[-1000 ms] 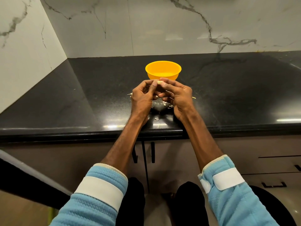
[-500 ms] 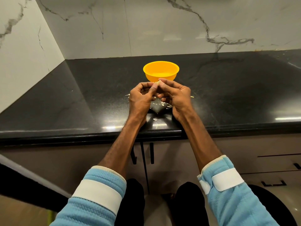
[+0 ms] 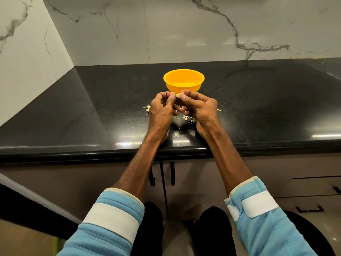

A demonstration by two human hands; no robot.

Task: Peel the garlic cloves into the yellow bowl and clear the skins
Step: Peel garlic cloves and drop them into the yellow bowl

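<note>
A small pale garlic clove (image 3: 178, 94), smooth and cream-coloured, is pinched between the fingertips of both hands, held in the air just in front of the yellow bowl (image 3: 183, 88). The left hand (image 3: 160, 113) has its fingers curled in, thumb and forefinger closed on the clove's left end. The right hand (image 3: 200, 110) is curled the same way and grips the right end with its fingertips. How much skin is on the clove is too small to tell.

The bowl is round, glossy plastic, standing upright on the tabletop (image 3: 92, 111); nothing can be made out inside it. Papery whitish garlic skins (image 3: 186, 118) lie scattered in flakes on the tabletop below and between the hands.

The tabletop is polished black stone with fine speckles and light glare near its front edge. Behind it rises a white marble wall (image 3: 184, 34) with grey veins. Below are grey cabinet doors with thin black handles (image 3: 172, 173). Light blue textured sleeves (image 3: 118, 206) with white bands cover the forearms.
</note>
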